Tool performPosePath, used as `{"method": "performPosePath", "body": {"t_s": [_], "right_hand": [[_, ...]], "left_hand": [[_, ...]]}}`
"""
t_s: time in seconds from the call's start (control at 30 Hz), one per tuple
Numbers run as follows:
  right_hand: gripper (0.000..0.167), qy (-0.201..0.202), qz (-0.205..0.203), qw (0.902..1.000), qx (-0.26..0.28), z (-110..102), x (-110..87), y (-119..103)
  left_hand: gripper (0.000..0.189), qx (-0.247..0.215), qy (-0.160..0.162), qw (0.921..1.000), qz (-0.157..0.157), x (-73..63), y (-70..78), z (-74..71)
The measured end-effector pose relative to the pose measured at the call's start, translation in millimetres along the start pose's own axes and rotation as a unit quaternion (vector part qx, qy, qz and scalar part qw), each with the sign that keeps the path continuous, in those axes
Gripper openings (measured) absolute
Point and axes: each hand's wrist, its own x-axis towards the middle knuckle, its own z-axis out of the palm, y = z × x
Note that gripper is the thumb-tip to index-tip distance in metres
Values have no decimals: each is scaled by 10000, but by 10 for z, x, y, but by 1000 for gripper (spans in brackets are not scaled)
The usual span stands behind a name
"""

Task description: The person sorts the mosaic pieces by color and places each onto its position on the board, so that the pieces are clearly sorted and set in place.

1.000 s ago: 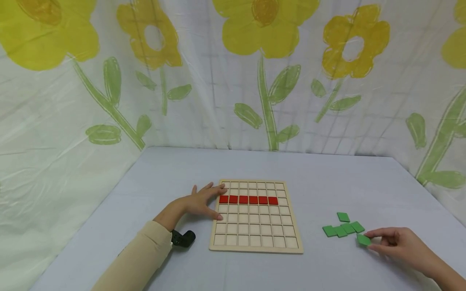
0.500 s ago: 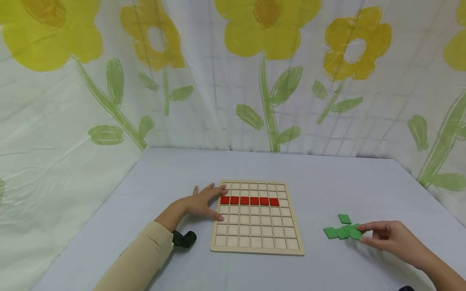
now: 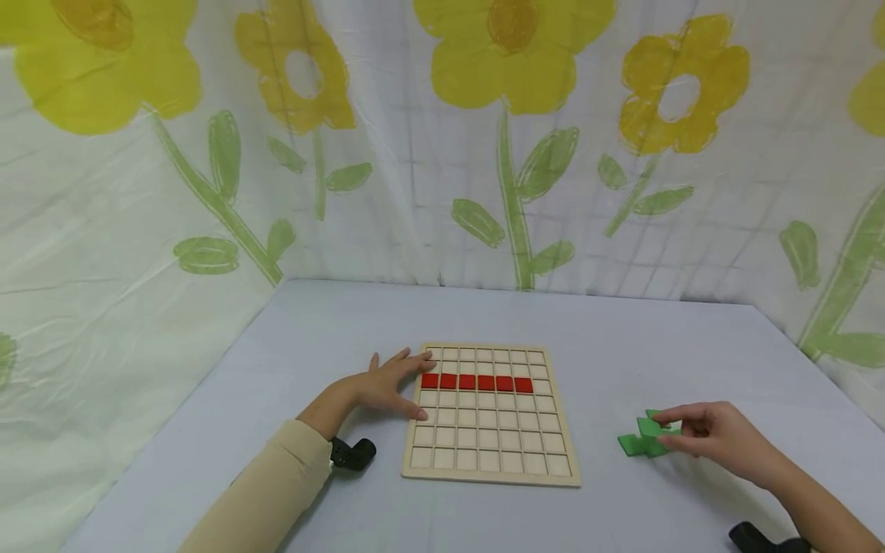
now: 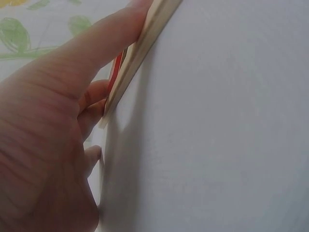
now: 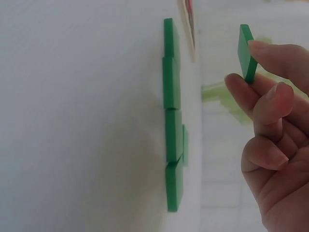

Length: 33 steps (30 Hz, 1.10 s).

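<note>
My right hand point(image 3: 722, 442) pinches a green square tile point(image 5: 245, 54) between thumb and fingers, raised over the other tiles in the right wrist view. Below it, several more green tiles point(image 5: 173, 137) lie close together on the table, partly hidden by the hand in the head view. A wooden grid board point(image 3: 491, 481) lies mid-table, with a row of red tiles point(image 3: 486, 383) across its third line of squares. With fingers spread, my left hand point(image 3: 380, 385) rests on the board's left edge, thumb and fingertips on the frame.
A pale cloth covers the table point(image 3: 332, 315). Behind it hangs a curtain point(image 3: 415, 192) printed with yellow flowers. A black device point(image 3: 354, 455) sits at the left wrist, another black device point(image 3: 757, 538) by the right wrist.
My right hand has carried its green tile leftward and away from me, from beside the loose green tiles to above them. My left hand has stayed on the board's edge.
</note>
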Motion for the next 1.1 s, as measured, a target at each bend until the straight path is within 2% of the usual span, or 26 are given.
{"method": "performPosePath", "body": {"t_s": [0.47,0.7,1.0,1.1], "right_hand": [[27,-34,-294,9995,89,214,331,-199],[27,-276,-637,9969,379,283,569,-311],[26,-359,-1003,9937,342,465,875,-431],[27,-397,-998,9938,293,506,944,-484]], "left_hand": [[87,61,2,9999,-93,15,6,7],[87,32,-25,9999,-110,17,3,-1],[88,39,-35,9999,-90,22,4,-1],[87,34,-25,10000,-76,22,0,0]]}}
